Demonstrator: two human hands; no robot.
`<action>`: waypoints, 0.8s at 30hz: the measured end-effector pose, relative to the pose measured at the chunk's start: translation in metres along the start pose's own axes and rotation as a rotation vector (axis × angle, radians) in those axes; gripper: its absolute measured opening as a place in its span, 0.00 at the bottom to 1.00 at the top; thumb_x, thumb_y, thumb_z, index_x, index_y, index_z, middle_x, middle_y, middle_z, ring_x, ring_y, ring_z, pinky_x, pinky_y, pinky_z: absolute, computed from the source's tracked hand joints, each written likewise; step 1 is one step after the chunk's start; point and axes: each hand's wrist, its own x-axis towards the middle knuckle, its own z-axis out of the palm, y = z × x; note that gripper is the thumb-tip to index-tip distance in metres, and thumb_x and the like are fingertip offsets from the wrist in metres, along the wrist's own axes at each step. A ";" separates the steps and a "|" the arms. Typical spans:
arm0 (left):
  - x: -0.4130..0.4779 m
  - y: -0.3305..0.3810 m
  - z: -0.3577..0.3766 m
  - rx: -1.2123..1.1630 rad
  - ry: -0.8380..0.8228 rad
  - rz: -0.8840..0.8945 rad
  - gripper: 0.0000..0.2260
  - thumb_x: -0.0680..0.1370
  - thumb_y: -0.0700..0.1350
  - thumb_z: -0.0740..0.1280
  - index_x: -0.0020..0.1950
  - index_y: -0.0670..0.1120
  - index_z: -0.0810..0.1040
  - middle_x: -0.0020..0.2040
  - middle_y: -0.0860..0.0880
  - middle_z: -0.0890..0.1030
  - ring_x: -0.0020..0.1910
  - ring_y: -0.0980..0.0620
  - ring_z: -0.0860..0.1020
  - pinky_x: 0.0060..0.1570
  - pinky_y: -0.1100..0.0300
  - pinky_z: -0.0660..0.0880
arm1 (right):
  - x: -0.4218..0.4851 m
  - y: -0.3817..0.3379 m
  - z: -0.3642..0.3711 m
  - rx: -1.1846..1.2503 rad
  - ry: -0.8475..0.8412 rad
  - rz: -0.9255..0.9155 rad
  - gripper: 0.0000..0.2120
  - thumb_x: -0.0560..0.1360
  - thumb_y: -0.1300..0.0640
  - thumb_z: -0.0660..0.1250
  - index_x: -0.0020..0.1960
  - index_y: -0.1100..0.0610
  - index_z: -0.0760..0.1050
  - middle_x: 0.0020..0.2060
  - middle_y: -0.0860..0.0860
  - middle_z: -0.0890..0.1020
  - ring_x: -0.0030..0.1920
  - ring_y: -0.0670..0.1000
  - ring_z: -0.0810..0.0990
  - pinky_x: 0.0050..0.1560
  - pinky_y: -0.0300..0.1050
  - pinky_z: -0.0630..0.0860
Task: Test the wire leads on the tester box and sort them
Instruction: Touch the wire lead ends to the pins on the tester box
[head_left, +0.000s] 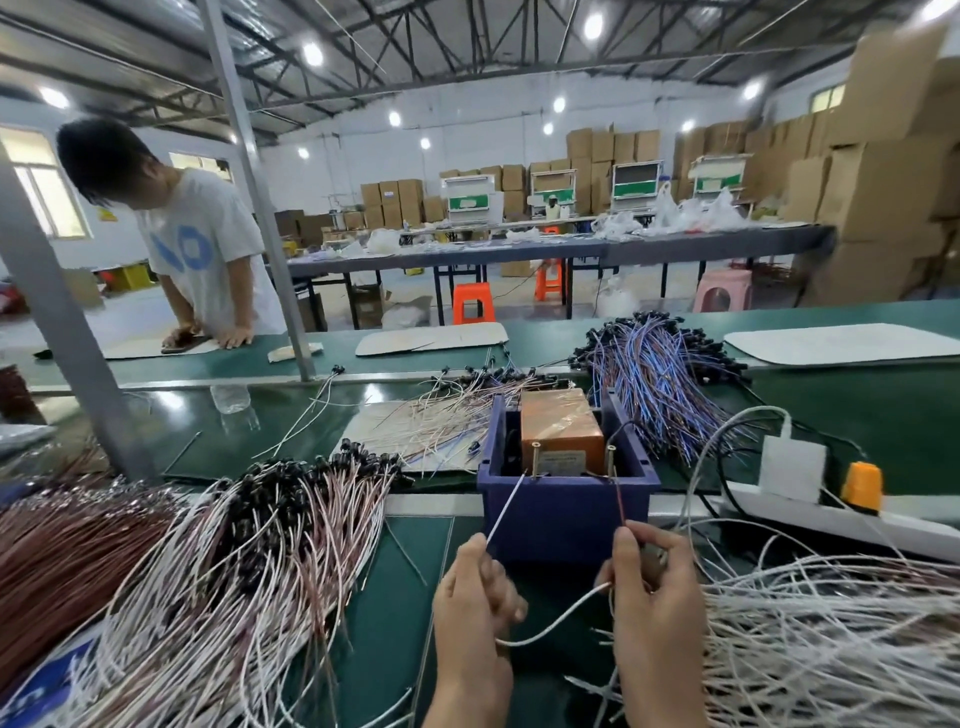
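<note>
Tester box (561, 426), orange, sits inside a blue bin (566, 525) on the green bench (400, 566), directly ahead of both hands. Left hand (475, 590) pinches a white lead end (506, 501), its tip at the left brass post (535, 457). Right hand (652, 577) pinches a red lead end (620, 501) running up to the right brass post (610, 460). Contact at either post cannot be confirmed. A pink-and-white lead pile (260, 525) lies left of the hands, and a white lead pile (831, 623) lies to their right.
</note>
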 end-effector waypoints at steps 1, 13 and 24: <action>0.000 0.000 0.000 -0.010 0.004 -0.004 0.23 0.82 0.46 0.62 0.27 0.51 0.62 0.25 0.51 0.56 0.23 0.53 0.55 0.23 0.60 0.62 | 0.000 0.000 0.000 0.005 0.003 0.003 0.02 0.81 0.50 0.64 0.51 0.48 0.73 0.33 0.49 0.83 0.32 0.44 0.80 0.34 0.30 0.72; -0.004 0.004 0.001 -0.076 -0.046 -0.041 0.19 0.80 0.47 0.65 0.29 0.50 0.67 0.25 0.52 0.57 0.22 0.55 0.55 0.23 0.61 0.62 | -0.003 -0.003 -0.001 0.062 -0.018 0.022 0.03 0.81 0.49 0.64 0.52 0.47 0.74 0.34 0.49 0.83 0.33 0.44 0.80 0.39 0.42 0.72; -0.004 0.006 0.003 -0.155 -0.073 -0.070 0.15 0.74 0.49 0.68 0.30 0.49 0.67 0.24 0.53 0.58 0.20 0.56 0.56 0.21 0.61 0.62 | -0.005 -0.005 0.000 0.065 -0.030 0.021 0.03 0.80 0.48 0.64 0.52 0.47 0.75 0.32 0.51 0.82 0.30 0.43 0.77 0.37 0.44 0.71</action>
